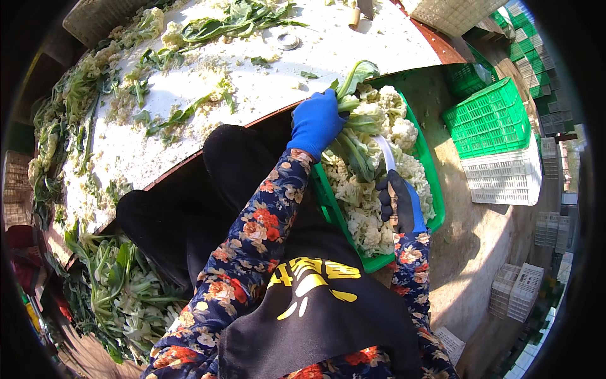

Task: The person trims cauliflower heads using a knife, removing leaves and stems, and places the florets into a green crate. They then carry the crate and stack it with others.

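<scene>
My left hand (318, 121), in a blue work glove, grips the leafy stalk end of a cauliflower (362, 121) above a green plastic crate (433, 189). Green leaves stick up and hang down from that piece. Cut cauliflower florets (367, 222) fill the crate, which stands beside my right leg. In my right hand (403, 201), gloved in blue and black, is the wooden handle of a knife (386, 154). Its pale blade points up and left, close to the held cauliflower; whether it touches is unclear. My left fingertips are partly hidden behind the stalk.
A white-topped table (270, 71) bears cauliflower scraps and leaves, a round metal lid (288, 41) and another wooden-handled tool (354, 18). Trimmed leaves (118, 284) heap at lower left. Right of me, a green crate (490, 121) rests on a white crate (504, 177).
</scene>
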{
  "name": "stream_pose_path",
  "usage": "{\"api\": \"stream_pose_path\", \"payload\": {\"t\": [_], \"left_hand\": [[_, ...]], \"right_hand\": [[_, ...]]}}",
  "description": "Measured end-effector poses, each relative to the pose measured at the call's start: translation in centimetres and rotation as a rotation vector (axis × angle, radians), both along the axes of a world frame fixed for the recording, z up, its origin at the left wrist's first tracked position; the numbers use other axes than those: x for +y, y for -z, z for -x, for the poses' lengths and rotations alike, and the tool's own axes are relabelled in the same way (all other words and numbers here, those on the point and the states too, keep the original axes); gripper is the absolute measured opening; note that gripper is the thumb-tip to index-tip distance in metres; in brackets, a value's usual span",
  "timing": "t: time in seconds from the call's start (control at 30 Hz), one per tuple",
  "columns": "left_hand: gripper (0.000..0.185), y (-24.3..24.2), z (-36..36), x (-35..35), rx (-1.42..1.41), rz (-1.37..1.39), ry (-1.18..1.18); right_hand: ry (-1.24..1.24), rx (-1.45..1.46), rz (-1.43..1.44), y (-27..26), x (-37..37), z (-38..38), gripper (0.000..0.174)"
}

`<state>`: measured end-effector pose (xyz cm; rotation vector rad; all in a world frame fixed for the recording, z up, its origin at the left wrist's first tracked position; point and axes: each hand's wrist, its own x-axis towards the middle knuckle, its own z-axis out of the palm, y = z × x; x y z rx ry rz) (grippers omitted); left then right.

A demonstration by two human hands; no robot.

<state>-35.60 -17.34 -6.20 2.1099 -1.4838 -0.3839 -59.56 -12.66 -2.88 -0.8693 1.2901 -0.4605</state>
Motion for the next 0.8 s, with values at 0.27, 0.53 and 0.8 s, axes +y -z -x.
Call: {"api": "stream_pose_path", "payload": {"t": [0.27, 0.53, 0.8], "left_hand": [[0.038, 2.8, -3.1, 3.1, 0.400, 0.279, -0.127], [0.058, 4.1, 0.7, 6.9, -0.011, 0.339, 0.057], [0.066, 3.0, 1.5, 6.8, 0.001, 0.241, -0.019]], "right_hand": [[0.133, 0.220, 0.463, -1.0, 5.1, -1.4, 0.033], [-0.179, 0.632, 0.738, -0.9, 3.3, -1.3, 0.021], [-0.510, 1.024, 0.960, 4.9, 0.0, -2.0, 0.039]]}}
